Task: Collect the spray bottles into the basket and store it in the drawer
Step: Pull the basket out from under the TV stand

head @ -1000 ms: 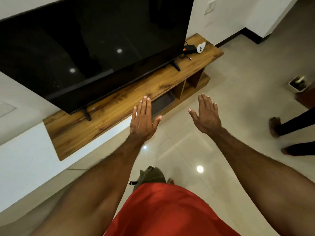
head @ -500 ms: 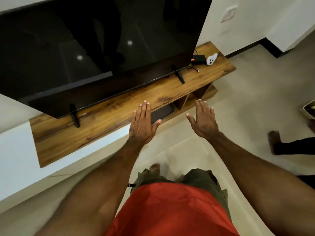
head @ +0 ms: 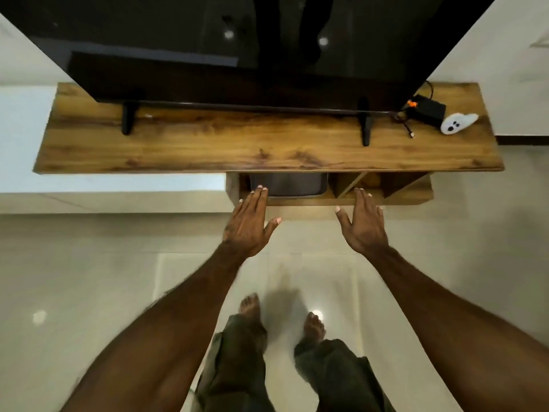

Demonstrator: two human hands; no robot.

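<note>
Both hands are being held flat and empty before the wooden TV stand [head: 267, 150] — the left hand [head: 248, 226] nearing a grey basket [head: 288, 185] tucked in the shelf below, the right hand [head: 362, 226] further right. No spray bottles are being shown; the basket probably needs pulling out first.

TV [head: 237, 40] on two black feet over a wood stand [head: 252, 144]. At the stand's right end: black box [head: 427, 113] with cable [head: 405, 126], white controller [head: 457, 123] just beside it (touching, as far as I can tell). Open cubbies [head: 383, 185] under the top at right. Glossy tile floor [head: 74, 278].
</note>
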